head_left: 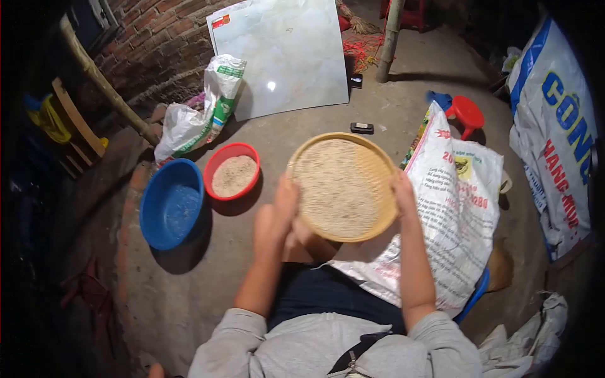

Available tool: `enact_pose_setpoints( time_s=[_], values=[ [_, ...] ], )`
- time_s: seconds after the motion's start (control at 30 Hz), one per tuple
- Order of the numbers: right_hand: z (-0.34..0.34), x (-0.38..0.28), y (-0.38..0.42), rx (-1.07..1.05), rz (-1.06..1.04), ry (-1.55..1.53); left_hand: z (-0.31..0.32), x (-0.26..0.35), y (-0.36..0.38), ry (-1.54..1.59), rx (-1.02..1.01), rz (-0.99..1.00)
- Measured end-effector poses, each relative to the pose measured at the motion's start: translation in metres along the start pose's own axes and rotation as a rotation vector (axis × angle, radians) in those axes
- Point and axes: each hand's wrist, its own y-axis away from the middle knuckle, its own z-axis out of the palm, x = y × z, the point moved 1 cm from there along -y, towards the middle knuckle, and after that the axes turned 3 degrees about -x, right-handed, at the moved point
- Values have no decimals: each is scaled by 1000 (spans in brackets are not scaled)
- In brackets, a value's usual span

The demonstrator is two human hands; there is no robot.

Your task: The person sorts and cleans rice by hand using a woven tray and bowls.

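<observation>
A round yellow winnowing basket (383, 189) is held up in front of my lap, with a layer of pale grain (331, 189) spread across it. The grain lies mostly to the left and middle, leaving some of the woven bottom bare at the right. My left hand (287, 205) grips the left rim, its fingers partly hidden and slightly blurred. On the opposite side my right hand (402, 190) is closed round the right rim. Just left of the basket, a red basin (233, 196) contains more grain. Beside that basin stands a blue basin (170, 208) with a little residue inside.
A printed white sack (450, 233) lies close by my right arm, with a red stool (467, 113) behind it. A large tile panel (283, 63) leans at the back. Another sack (211, 107) slumps behind the basins. A dark phone-like object (362, 128) lies on the floor.
</observation>
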Motion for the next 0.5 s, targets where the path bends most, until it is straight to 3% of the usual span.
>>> enact_pose_setpoints(
  time_s=[0.03, 0.07, 0.1, 0.13, 0.17, 0.27, 0.3, 0.33, 0.4, 0.5],
  values=[
    [-2, -13, 5, 15, 101, -22, 3, 1, 4, -19, -12, 8],
    [-6, -20, 6, 31, 201, -30, 9, -1, 5, 172, -8, -110],
    [-7, -12, 5, 34, 195, -18, 19, -6, 3, 382, 3, -232],
    [-7, 4, 4, 72, 67, 115, 7, -35, -12, 216, 22, -21],
    [-4, 14, 6, 107, -55, 254, -2, -38, -17, 247, 29, -32],
    [38, 4, 25, 152, -15, 405, -26, -35, -25, 722, -162, -348],
    [17, 15, 12, 158, -48, 362, -20, -33, -19, 605, -138, -330],
    [-7, 25, -3, 169, -79, 308, -14, -68, -19, 64, -59, -226],
    [-10, -7, 2, 88, 106, -10, -17, -60, -15, 52, -74, -221],
    [-13, -7, 6, 84, 183, -35, 11, -33, -11, 188, -62, -256]
  ],
)
